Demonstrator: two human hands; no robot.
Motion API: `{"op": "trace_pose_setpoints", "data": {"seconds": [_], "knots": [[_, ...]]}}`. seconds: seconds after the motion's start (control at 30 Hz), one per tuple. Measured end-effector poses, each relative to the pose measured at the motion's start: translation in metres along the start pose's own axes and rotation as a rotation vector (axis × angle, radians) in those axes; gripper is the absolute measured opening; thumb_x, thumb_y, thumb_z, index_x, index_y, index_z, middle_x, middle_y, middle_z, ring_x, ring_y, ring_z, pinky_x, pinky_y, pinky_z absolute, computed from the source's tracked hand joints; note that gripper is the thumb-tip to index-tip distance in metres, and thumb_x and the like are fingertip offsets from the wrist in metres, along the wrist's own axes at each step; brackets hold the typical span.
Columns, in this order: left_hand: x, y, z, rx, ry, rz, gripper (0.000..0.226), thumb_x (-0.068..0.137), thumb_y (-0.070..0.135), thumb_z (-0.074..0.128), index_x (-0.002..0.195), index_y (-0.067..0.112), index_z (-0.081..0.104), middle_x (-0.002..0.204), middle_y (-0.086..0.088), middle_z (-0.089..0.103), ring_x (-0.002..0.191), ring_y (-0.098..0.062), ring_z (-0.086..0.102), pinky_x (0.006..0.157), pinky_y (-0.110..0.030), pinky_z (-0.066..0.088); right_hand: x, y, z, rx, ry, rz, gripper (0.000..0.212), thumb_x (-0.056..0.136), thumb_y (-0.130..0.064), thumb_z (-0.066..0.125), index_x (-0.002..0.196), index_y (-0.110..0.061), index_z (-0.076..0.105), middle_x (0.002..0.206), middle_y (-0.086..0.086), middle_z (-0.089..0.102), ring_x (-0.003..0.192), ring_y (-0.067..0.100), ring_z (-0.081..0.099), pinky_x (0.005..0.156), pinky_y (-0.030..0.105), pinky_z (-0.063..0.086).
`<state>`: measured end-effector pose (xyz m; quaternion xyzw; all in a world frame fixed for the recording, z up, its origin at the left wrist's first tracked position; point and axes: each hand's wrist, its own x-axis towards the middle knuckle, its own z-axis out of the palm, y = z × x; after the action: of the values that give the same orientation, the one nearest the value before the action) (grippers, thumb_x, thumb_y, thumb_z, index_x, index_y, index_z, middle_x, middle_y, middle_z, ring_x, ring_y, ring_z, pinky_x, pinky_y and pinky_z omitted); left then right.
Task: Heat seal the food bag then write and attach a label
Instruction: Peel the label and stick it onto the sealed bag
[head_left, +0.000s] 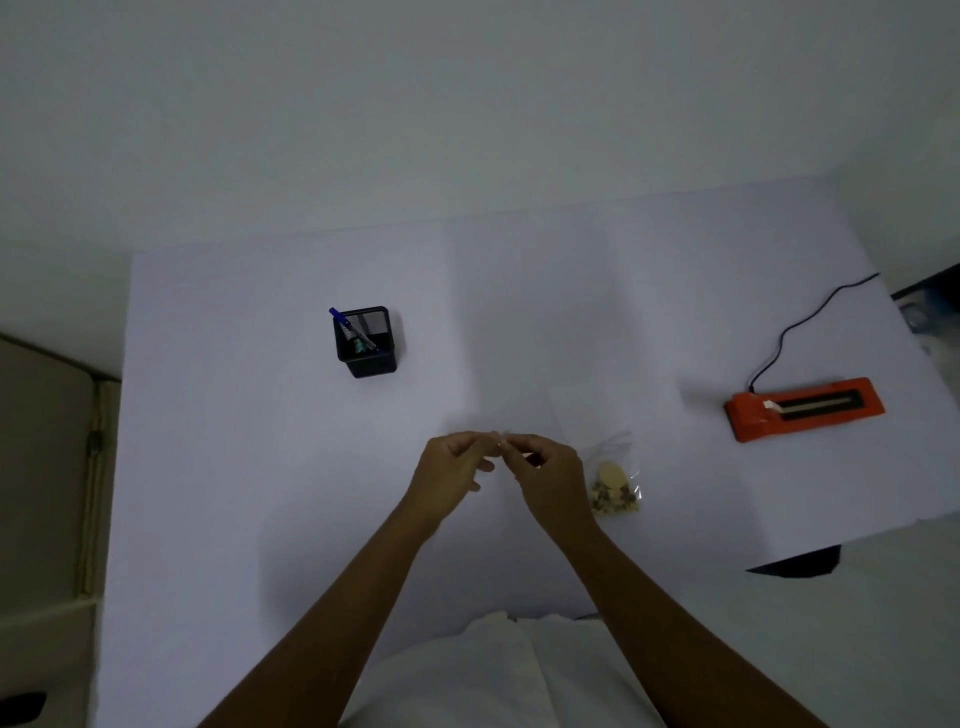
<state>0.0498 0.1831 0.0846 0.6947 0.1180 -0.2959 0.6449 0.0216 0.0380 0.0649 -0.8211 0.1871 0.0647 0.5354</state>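
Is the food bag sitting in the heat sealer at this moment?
No, the food bag lies on the table beside the right hand, well apart from the orange heat sealer.

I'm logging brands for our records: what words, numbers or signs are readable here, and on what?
None can be read.
Orange sealer: no legible marking.
Food bag: no print visible.
Pen holder: none.
Small pale piece pinched by left hand and right hand: too small, blurred.

White table (519, 312), pale wall (467, 104), beige furniture (47, 467)
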Motion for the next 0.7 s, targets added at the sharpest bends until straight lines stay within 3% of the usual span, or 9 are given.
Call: {"op": "trace_pose_setpoints", "data": {"seconds": [0.13,0.27,0.4,0.5,0.7], "knots": [[-0.003,0.003,0.020,0.014,0.004,0.017,0.026,0.085,0.042,0.066,0.102,0.024,0.073,0.093,0.006,0.074,0.085,-0.010,0.068,0.064,-0.023,0.052,-0.008,0.009,-0.021,-0.018,-0.031,-0.040,0.017,0.091,-0.018,0.065,0.106,-0.017,0.074,0.091,-0.006,0.074,0.072,0.000,0.064,0.064,0.015,0.050],[0.003,0.000,0.044,0.094,0.029,0.033,0.024,0.087,0.035,0.066,0.100,0.017,0.073,0.091,0.002,0.075,0.079,-0.008,0.068,0.058,-0.016,0.050,-0.010,0.025,-0.044,-0.003,-0.041,-0.043,0.023,0.091,-0.005,0.062,0.102,-0.021,0.073,0.093,-0.011,0.072,0.084,0.005,0.067,0.074,0.017,0.054],[0.013,-0.006,0.076,0.142,0.049,0.041,0.016,0.092,0.018,0.061,0.097,0.009,0.073,0.088,-0.004,0.074,0.071,-0.007,0.065,0.054,-0.008,0.046,-0.005,0.039,-0.073,0.036,0.048,0.062,0.010,0.089,-0.020,0.069,0.099,-0.019,0.068,0.086,-0.005,0.069,0.076,0.012,0.064,0.062,0.015,0.052],[0.022,-0.010,0.103,0.176,0.034,0.020,0.015,0.090,0.020,0.063,0.092,0.011,0.075,0.086,-0.003,0.074,0.071,-0.010,0.065,0.054,-0.011,0.046,0.005,0.053,-0.099,0.084,0.025,0.174,0.021,0.086,-0.026,0.072,0.104,-0.018,0.067,0.089,-0.003,0.069,0.079,0.013,0.065,0.063,0.019,0.054],[0.051,-0.023,0.154,0.209,0.030,-0.066,0.015,0.090,0.020,0.062,0.090,0.012,0.075,0.083,-0.003,0.075,0.069,-0.013,0.066,0.056,-0.022,0.049,0.035,0.089,-0.138,0.079,-0.072,0.242,0.005,0.086,-0.015,0.071,0.086,-0.012,0.075,0.078,0.003,0.074,0.070,0.013,0.069,0.061,0.021,0.054]]}}
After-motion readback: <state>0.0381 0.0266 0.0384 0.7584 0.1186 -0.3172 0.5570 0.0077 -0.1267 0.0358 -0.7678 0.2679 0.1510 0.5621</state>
